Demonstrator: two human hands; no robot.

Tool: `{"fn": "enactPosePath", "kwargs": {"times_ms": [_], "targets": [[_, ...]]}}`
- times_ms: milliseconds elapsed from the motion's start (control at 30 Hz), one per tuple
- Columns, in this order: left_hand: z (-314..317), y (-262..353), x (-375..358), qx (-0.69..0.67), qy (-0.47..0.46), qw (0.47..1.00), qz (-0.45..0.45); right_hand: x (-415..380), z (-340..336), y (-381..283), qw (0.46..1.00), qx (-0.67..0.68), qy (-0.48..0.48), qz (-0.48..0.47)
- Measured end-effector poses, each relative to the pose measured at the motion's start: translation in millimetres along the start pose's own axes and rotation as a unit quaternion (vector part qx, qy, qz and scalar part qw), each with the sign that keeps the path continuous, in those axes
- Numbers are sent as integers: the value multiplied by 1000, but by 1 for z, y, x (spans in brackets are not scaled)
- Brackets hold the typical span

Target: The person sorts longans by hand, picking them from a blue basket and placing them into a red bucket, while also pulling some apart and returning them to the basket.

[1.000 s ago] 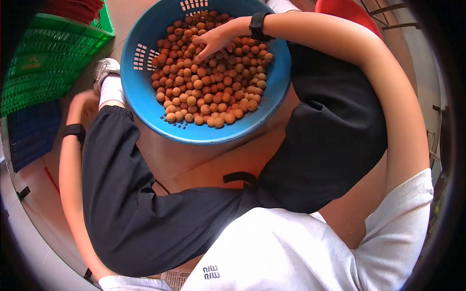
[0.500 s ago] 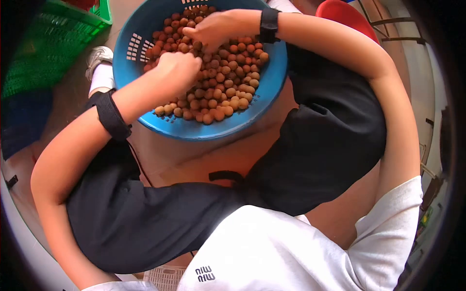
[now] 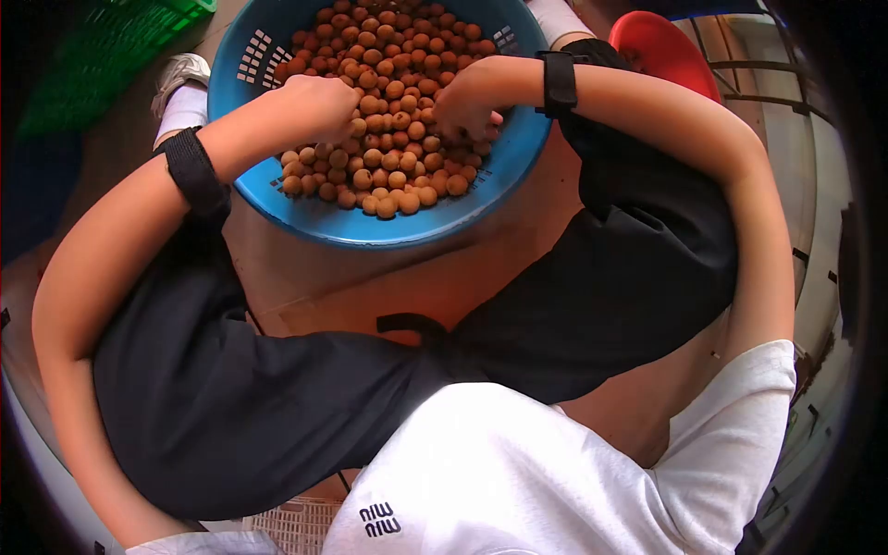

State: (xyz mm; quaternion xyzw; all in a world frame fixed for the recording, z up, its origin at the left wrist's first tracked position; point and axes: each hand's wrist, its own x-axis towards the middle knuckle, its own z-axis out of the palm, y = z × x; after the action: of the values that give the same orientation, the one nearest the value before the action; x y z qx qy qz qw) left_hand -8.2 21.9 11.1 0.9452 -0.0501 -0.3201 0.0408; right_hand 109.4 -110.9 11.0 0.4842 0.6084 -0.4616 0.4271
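Note:
A heap of round brown longans (image 3: 393, 153) fills much of a blue plastic basket (image 3: 370, 236) with slotted sides. My left hand (image 3: 319, 106) is closed in a loose fist over the left part of the heap; its fingertips are hidden, so what it holds cannot be made out. At the right side of the heap, my right hand (image 3: 470, 97) points down with curled fingers among the longans. Its thumb side and fingertips are mostly out of sight, and any fruit in its grip is hidden.
Beyond the basket on the right stands a red plastic basin or stool (image 3: 661, 55). A green crate (image 3: 102, 55) is at the upper left. My black-clad legs (image 3: 610, 268) flank the basket, and a pale slatted crate (image 3: 301, 523) lies below.
My hands have moved apart: the left a little leftward, the right down and rightward from the upper heap. The basket sits slightly higher in view.

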Motion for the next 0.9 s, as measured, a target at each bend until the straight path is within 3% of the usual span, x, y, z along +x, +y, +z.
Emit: {"fn": "enactPosePath", "kwargs": {"times_ms": [133,333,433,467,567,600,733,900], "targets": [[-1,0,4,12,9,1000,-16,11,-2,6,997,-30,-57,-36],[5,-4,6,-31,71,997,4,-1,-13,10,999,-1,20,-29],[-1,-8,-1,-123,137,983,18,-5,-18,32,975,174,102,-96],[-3,-16,4,-172,83,981,31,-10,-19,36,949,268,115,-121],[-6,-28,2,-247,136,951,126,0,-19,52,882,409,120,-204],[-10,-27,0,-305,103,942,98,1,-19,53,857,446,104,-235],[-15,-17,-4,-328,68,939,79,2,-23,51,806,503,81,-300],[-12,-12,1,-374,132,913,98,11,-26,57,814,482,132,-295]]}}
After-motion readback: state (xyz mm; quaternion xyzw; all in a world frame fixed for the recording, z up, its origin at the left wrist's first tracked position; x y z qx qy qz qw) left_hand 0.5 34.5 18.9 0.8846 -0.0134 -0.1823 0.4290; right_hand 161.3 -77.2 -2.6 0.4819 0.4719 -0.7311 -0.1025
